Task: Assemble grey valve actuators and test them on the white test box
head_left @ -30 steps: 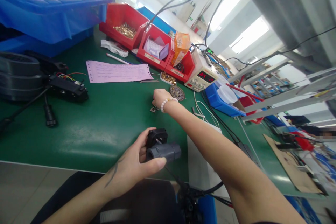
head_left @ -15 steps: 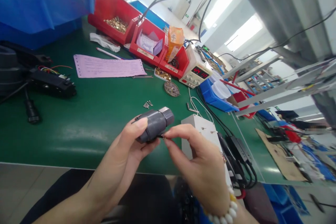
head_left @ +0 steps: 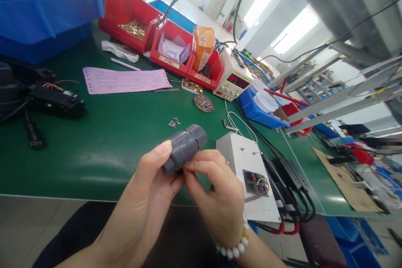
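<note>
A dark grey plastic cylinder (head_left: 184,147) with a narrower, faceted end lies tilted in my left hand (head_left: 147,180), thumb along its near side and fingers beneath. My right hand (head_left: 216,188), with a white bead bracelet at the wrist, is pinched against the cylinder's lower right side. What sits between those fingertips is hidden. Just beyond the cylinder, several small screws (head_left: 173,122) lie on the green table mat (head_left: 125,134). To the right of my right hand stands a white box (head_left: 248,167) with a black wired socket in its face.
Red bins (head_left: 128,21) line the back, near a blue crate (head_left: 53,12) and a power supply (head_left: 234,77) with a lit display. A pink sheet (head_left: 125,80) and a round dish of small parts (head_left: 203,103) lie in front. Black adapters with cables (head_left: 289,176) are at right.
My right hand has moved left and in against the cylinder's underside, covering the thin black piece seen at its fingertips before. The white box's socket has come into view.
</note>
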`<state>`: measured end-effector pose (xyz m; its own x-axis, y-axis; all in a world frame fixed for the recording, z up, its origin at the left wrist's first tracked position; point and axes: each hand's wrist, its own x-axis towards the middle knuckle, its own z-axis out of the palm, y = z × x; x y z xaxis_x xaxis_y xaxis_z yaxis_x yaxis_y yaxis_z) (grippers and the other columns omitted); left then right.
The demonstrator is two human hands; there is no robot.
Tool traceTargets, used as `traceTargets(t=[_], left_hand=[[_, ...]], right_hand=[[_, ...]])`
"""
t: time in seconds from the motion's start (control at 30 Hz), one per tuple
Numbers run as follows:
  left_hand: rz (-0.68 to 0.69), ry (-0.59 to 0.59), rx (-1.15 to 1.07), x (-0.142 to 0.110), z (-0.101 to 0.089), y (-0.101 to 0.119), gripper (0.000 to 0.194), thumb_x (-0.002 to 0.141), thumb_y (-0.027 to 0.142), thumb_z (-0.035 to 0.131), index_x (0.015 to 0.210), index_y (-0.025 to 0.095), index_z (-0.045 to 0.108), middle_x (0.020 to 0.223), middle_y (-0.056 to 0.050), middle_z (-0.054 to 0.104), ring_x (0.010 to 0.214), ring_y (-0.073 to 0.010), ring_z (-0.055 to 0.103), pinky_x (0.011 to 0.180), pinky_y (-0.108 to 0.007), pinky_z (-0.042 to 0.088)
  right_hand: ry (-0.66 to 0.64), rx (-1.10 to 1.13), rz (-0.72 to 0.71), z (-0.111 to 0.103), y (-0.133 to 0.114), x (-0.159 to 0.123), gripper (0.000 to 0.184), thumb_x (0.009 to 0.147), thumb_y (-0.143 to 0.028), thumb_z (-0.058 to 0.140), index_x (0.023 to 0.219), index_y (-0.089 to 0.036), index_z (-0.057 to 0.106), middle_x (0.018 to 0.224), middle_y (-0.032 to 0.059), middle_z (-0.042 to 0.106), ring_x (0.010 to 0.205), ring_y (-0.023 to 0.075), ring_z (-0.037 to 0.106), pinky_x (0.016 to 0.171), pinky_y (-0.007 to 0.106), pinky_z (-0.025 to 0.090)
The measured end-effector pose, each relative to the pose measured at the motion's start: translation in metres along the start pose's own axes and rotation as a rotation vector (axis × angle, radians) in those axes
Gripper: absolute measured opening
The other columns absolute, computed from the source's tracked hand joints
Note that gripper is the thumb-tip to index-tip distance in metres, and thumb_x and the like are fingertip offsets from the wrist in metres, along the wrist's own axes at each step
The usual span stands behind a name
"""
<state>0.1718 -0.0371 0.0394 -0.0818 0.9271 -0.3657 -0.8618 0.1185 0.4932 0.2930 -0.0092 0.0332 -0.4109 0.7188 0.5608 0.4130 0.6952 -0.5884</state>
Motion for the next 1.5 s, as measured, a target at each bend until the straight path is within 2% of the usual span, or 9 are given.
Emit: traceTargets(t=[0.43,0.6,0.7,0.77,0.83,0.93,1.17,1.37,1.5], left_hand=[[-0.106,0.055,-0.064,0.003,-0.025,-0.010,0.031,0.094,0.040,0.061,0.109,0.017,0.074,0.115,-0.009,0.073,0.113,-0.0277,0.065,0.094,-0.037,0.058],[-0.114,0.041,-0.064,0.005,-0.031,-0.016,0.034,0.092,0.041,0.064,0.113,0.015,0.070,0.120,-0.010,0.072,0.119,-0.0289,0.062,0.094,-0.036,0.057],[0.009,0.009,0.076,0.011,-0.037,-0.016,0.039,0.091,0.043,0.065,0.123,0.020,0.063,0.131,-0.008,0.066,0.130,-0.0295,0.056,0.101,-0.038,0.052],[0.098,0.002,0.232,0.016,-0.043,-0.016,0.046,0.090,0.044,0.067,0.129,0.023,0.056,0.138,-0.007,0.062,0.135,-0.0288,0.052,0.108,-0.038,0.047],[0.141,-0.001,0.343,0.020,-0.050,-0.018,0.057,0.086,0.043,0.072,0.134,0.024,0.049,0.140,-0.008,0.060,0.133,-0.0295,0.054,0.109,-0.038,0.045],[0.136,-0.031,0.414,0.023,-0.058,-0.021,0.073,0.079,0.040,0.080,0.138,0.023,0.041,0.144,-0.012,0.057,0.130,-0.0308,0.058,0.106,-0.036,0.047],[0.151,-0.070,0.501,0.027,-0.066,-0.025,0.077,0.079,0.041,0.077,0.141,0.022,0.037,0.147,-0.015,0.056,0.131,-0.0313,0.058,0.106,-0.038,0.049],[0.176,-0.077,0.510,0.029,-0.069,-0.028,0.076,0.078,0.041,0.077,0.141,0.022,0.038,0.144,-0.014,0.059,0.129,-0.0294,0.061,0.104,-0.035,0.052],[0.182,-0.070,0.502,0.030,-0.069,-0.029,0.076,0.078,0.041,0.077,0.141,0.022,0.039,0.144,-0.015,0.059,0.127,-0.0292,0.062,0.103,-0.035,0.052]], right_hand=[[-0.321,-0.108,-0.136,0.002,0.023,-0.011,0.016,0.101,-0.010,0.054,0.106,-0.019,0.067,0.103,0.0077,0.067,0.097,0.0209,0.061,0.084,0.036,0.055],[-0.415,-0.061,0.003,-0.011,0.019,-0.006,0.014,0.099,-0.012,0.059,0.102,-0.019,0.071,0.105,0.0064,0.068,0.099,0.0188,0.063,0.087,0.032,0.055],[-0.527,0.042,0.127,-0.029,0.014,0.027,0.009,0.095,-0.013,0.066,0.096,-0.019,0.073,0.100,0.0030,0.071,0.093,0.0156,0.067,0.085,0.027,0.054],[-0.478,-0.014,0.263,-0.035,0.017,0.059,0.005,0.094,-0.014,0.067,0.095,-0.017,0.072,0.091,0.0008,0.072,0.084,0.0133,0.067,0.078,0.023,0.054],[-0.507,-0.218,0.381,-0.030,0.029,0.090,0.004,0.096,-0.015,0.066,0.096,-0.015,0.070,0.087,0.0005,0.071,0.078,0.0119,0.066,0.073,0.022,0.052],[-0.695,-0.476,0.464,-0.003,0.059,0.124,0.005,0.095,-0.014,0.067,0.093,-0.012,0.071,0.086,0.0026,0.071,0.081,0.0134,0.066,0.079,0.025,0.052],[-0.948,-0.678,0.545,0.053,0.102,0.143,0.019,0.100,-0.030,0.066,0.108,-0.012,0.066,0.108,0.0069,0.067,0.097,0.0202,0.067,0.087,0.039,0.059],[-0.995,-0.738,0.528,0.058,0.093,0.148,0.022,0.100,-0.032,0.067,0.111,-0.013,0.066,0.112,0.0079,0.066,0.099,0.0211,0.066,0.087,0.038,0.059],[-0.917,-0.727,0.477,0.041,0.084,0.151,0.018,0.099,-0.029,0.068,0.105,-0.012,0.067,0.106,0.0064,0.067,0.098,0.0203,0.067,0.088,0.039,0.058]])
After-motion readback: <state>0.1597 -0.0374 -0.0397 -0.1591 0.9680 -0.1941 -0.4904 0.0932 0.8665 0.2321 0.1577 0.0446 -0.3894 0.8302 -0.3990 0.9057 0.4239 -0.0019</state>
